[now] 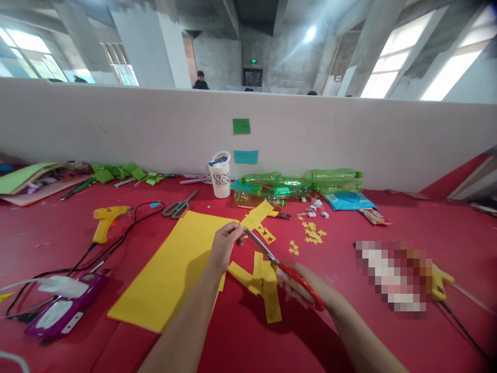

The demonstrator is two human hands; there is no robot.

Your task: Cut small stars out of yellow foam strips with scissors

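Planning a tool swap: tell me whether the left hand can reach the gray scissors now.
Probably yes: only the flat yellow sheet seems to lie between the left hand and the gray scissors, though the hand appears to pinch a yellow strip.

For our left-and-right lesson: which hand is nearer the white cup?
Left. The left hand is in front of the cup, toward the person; the right hand, with the red scissors, is farther off, to the right.
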